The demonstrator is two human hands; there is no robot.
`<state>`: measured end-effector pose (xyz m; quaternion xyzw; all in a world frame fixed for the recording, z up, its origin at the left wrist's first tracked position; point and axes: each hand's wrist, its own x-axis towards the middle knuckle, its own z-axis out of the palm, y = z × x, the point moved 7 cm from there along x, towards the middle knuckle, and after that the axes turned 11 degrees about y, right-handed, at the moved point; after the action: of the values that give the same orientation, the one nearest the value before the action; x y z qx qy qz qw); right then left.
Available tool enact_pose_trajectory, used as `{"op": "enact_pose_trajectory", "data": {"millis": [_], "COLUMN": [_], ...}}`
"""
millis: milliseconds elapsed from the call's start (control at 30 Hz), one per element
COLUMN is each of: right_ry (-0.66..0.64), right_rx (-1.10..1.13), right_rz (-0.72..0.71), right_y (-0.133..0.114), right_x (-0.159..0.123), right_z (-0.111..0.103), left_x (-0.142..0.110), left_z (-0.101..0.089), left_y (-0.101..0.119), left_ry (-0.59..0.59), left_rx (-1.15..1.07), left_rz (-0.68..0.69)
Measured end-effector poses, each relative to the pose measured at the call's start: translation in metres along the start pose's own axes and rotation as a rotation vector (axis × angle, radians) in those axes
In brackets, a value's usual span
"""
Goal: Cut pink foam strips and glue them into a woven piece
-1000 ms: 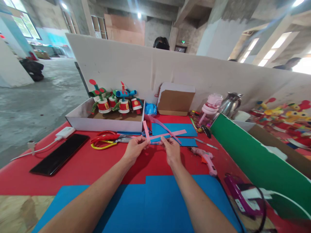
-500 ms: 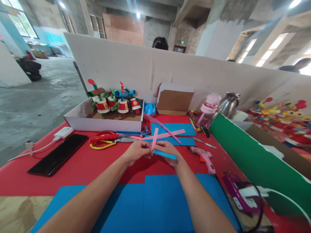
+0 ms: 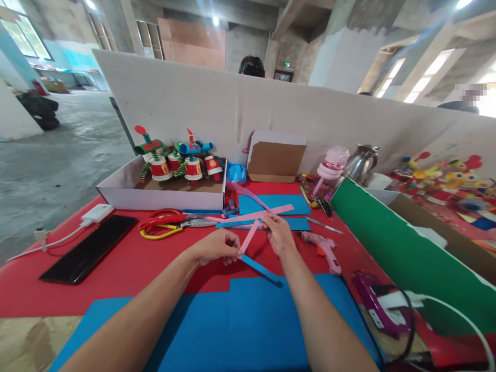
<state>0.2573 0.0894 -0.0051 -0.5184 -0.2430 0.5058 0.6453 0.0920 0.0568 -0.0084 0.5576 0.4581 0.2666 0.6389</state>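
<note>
My left hand [image 3: 219, 247] pinches the corner where a pink paper strip [image 3: 249, 239] and a blue paper strip [image 3: 260, 268] meet. From that corner the blue strip slants down to the right, its far end free above the blue sheets. The pink strip rises to my right hand [image 3: 278, 235], whose thumb and fingers close on its upper end. Just behind the hands lie loose pink strips [image 3: 284, 208] and blue paper pieces [image 3: 298, 224]. Scissors [image 3: 160, 223] with red and yellow handles rest left of my left hand.
A pink glue gun [image 3: 325, 249] lies at right, beside a green-sided box [image 3: 387, 248]. Blue sheets [image 3: 248, 325] cover the near table. A white box [image 3: 163, 198] with paper-cup figures stands at back left; a black phone [image 3: 89, 249] lies in front. A white partition [image 3: 186, 98] closes the back.
My right hand has moved up and away from the left, onto the pink strip's upper end. The pink strip now leans right, and the blue strip hangs lower. The view has shifted slightly.
</note>
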Motion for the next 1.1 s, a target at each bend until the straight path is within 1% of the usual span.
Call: {"op": "enact_pose_trajectory", "data": {"millis": [67, 100, 133, 200, 267, 333, 433, 533, 767, 1100], "right_ry": [0.087, 0.11, 0.101, -0.002, -0.161, -0.274, -0.338, -0.332, -0.328, -0.313], "right_rx": [0.085, 0.098, 0.091, 0.045, 0.007, -0.003, 0.014, 0.041, 0.063, -0.028], "right_rz": [-0.018, -0.007, 0.018, 0.087, 0.135, 0.151, 0.166, 0.18, 0.187, 0.162], "right_y": [-0.002, 0.0, 0.004, 0.015, 0.027, 0.034, 0.038, 0.037, 0.038, 0.044], "right_x": [0.005, 0.006, 0.006, 0.001, -0.011, -0.023, -0.036, -0.04, -0.037, -0.033], "right_z": [-0.008, -0.009, -0.008, 0.001, 0.017, 0.029, 0.039, 0.041, 0.04, 0.037], "left_x": [0.002, 0.004, 0.005, 0.008, 0.01, 0.011, 0.012, 0.011, 0.01, 0.012], "left_z": [-0.003, -0.007, -0.011, -0.018, -0.022, -0.023, -0.021, -0.02, -0.024, -0.026], "left_y": [0.004, 0.006, 0.008, 0.007, 0.005, 0.004, 0.007, 0.01, 0.012, 0.008], "left_ry": [0.06, 0.113, 0.172, 0.272, 0.329, 0.344, 0.329, 0.333, 0.405, 0.454], "left_rx": [-0.09, -0.162, -0.243, -0.385, -0.47, -0.5, -0.487, -0.46, -0.405, -0.36], "left_rz": [0.04, 0.065, 0.085, 0.095, 0.081, 0.08, 0.103, 0.127, 0.201, 0.205]}}
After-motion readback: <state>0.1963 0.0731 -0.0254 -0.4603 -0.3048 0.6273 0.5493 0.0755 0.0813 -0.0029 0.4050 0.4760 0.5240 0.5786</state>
